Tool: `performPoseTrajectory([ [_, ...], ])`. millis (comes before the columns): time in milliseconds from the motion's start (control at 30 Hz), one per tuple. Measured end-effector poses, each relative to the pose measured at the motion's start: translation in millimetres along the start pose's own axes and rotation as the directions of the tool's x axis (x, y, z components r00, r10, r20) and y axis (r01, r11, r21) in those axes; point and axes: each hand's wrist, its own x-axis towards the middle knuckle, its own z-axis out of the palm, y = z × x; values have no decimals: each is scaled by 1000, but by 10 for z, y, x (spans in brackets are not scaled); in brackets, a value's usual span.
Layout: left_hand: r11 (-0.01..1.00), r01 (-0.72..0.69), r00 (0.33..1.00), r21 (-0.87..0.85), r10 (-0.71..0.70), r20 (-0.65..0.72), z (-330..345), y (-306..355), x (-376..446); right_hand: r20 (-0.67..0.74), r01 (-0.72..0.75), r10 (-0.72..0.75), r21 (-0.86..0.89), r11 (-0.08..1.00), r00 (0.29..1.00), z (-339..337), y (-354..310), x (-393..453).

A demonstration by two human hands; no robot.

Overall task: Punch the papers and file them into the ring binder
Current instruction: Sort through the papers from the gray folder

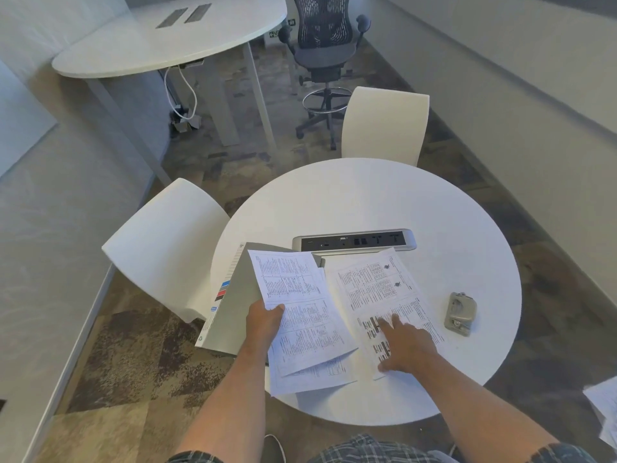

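left hand (263, 320) has its grip curled on the near-left edge of a printed white paper sheet (297, 309), thumb on top, fingers under; sheet is lifted and tilted over more loose white sheets (317, 375) that overhang the near edge of the round white counter (467, 228). right hand (405, 345) lies flat with fingers spread and relaxed, pressing on a second printed sheet with dark blocks (377, 285), index finger pointing away; grip holds nothing, just rests on the paper. grey ring binder (233, 295) sits at the counter's left edge, partly under the held sheet, with its white spine label with blue, red and black colour bars (223, 290) facing left; cannot tell if the rings are open. small grey metal hole punch (460, 314) sits on the counter well right of the papers, apart from both hands. silver power and data socket strip (355, 242) is set in the counter just behind the papers. two white curved-back chairs (167, 245) stand around the counter, black mesh office chair (322, 45) farther back by a second white table (150, 45). more white paper (604, 409) shows at the right frame edge.
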Motion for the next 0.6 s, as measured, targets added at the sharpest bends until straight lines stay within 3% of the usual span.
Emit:
performPoseTrajectory([
  [133,1000,-5,1000,10,5,10,-15,-31,-23,4,-5,5,-61,998,1000,54,-105,8],
  [600,998,14,999,53,-16,37,-36,-104,-88,69,-35,32,50,998,997,43,-192,69],
])
